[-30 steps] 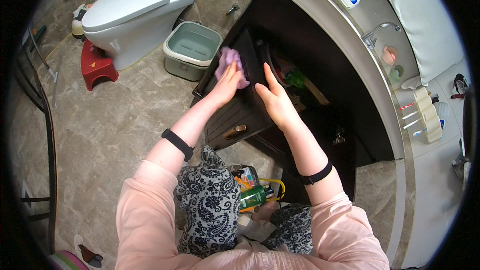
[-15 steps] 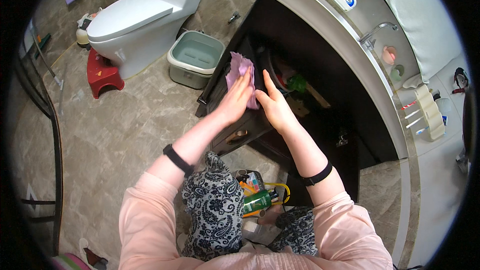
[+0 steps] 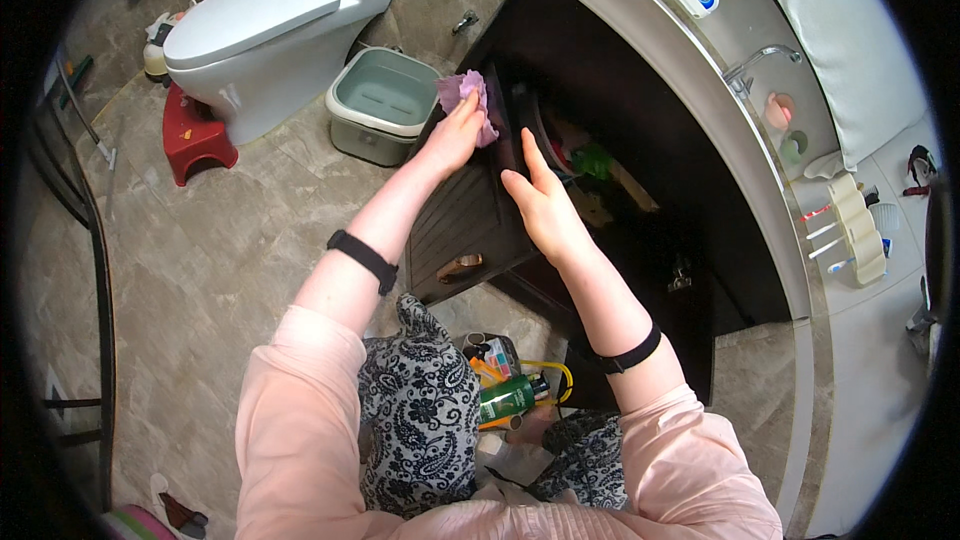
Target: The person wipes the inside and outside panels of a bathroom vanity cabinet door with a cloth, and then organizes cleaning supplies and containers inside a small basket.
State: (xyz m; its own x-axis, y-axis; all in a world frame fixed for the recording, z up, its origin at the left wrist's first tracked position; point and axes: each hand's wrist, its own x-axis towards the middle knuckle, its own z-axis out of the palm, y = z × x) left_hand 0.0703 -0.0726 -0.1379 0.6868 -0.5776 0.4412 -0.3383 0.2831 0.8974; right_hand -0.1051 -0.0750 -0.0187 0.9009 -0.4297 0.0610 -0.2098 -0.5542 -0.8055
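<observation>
A dark slatted cabinet door (image 3: 440,215) stands swung out in front of me, with a brown handle (image 3: 460,267) on it. My left hand (image 3: 452,145) is closed on a crumpled purple cloth (image 3: 466,90) and presses it to the far part of the door. Part of the cloth is hidden under the fingers. Across the door's edge, my right hand (image 3: 548,210) lies along the inner side, fingers stretched and thumb apart, holding nothing. Beside it in the dark cabinet is something green (image 3: 594,162), too dim to name.
A grey-green basin (image 3: 380,105) stands left of the door, near a white toilet (image 3: 255,25) and a red stool (image 3: 195,135). By my knees lie a green bottle (image 3: 508,399) and other small items. The washbasin counter (image 3: 650,45) curves above the cabinet at the right.
My left hand and the cloth have moved farther away and left along the door, showing more of its slatted face. My right hand stays near the door's edge.
</observation>
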